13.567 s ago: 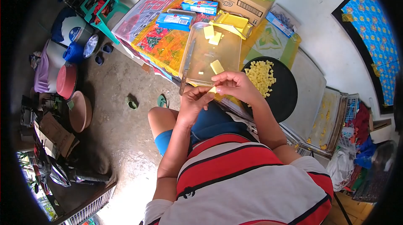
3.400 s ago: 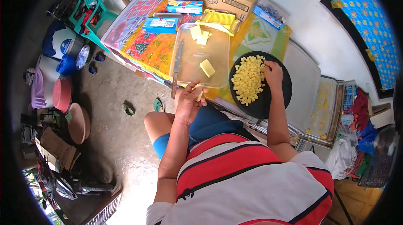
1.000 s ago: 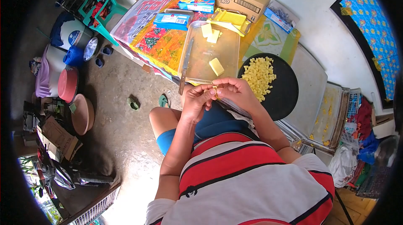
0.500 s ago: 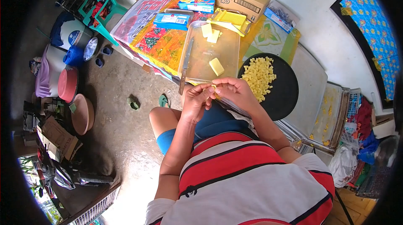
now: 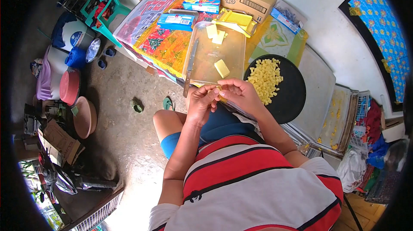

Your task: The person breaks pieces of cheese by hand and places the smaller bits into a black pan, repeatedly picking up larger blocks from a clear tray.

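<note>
My left hand (image 5: 202,102) and my right hand (image 5: 241,95) meet at the near edge of a clear plastic tray (image 5: 206,69). The fingertips of both are pinched on a small yellow piece (image 5: 220,88) that looks like cheese, mostly covered by the fingers. A yellow cheese block (image 5: 222,68) lies in the tray just beyond them. Farther back are flat cheese slices (image 5: 218,37). Along the tray's left side rests a knife (image 5: 188,78), its wooden handle toward me. Many small yellow cubes (image 5: 265,78) are heaped on a round black pan (image 5: 294,95) to the right.
Blue boxes (image 5: 175,21), a yellow slotted rack (image 5: 234,21) and a cardboard carton (image 5: 247,0) stand behind the tray. Metal baking trays (image 5: 316,86) lie right of the pan. Basins (image 5: 84,117) and a green chair (image 5: 103,7) are on the left.
The fingers shift very slightly around the small piece, both hands staying in the same place. The tray, knife and cubes have not moved.
</note>
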A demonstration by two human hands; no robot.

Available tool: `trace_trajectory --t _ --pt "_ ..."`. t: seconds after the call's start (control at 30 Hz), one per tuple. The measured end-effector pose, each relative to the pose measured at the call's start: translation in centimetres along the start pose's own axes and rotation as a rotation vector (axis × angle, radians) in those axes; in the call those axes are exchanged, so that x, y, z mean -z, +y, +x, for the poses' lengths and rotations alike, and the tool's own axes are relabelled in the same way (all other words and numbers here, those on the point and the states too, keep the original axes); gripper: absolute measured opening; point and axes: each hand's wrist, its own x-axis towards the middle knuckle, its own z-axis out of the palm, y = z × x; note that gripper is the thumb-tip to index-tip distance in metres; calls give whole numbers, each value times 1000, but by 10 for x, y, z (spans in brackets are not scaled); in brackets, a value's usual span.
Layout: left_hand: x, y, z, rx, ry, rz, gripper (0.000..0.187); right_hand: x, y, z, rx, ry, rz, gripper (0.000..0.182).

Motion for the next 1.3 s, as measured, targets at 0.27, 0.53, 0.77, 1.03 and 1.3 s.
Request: trace_trajectory --t 0.27,0.53,0.77,1.03,1.3 --pt "-5 4 -3 5 19 -27 14 5 7 2 -70 18 64 28" --pt "0 -2 1 -21 9 -29 14 4 6 1 -142 -10 14 33" --pt "-3 -2 -2 -62 -50 -6 14 3 -2 1 -198 -58 195 28" --pt "-9 0 -5 -121 -66 112 15 2 -6 -1 -210 -29 226 25" --pt "-8 1 -6 -109 -59 131 16 5 -1 -1 -244 -10 246 17"
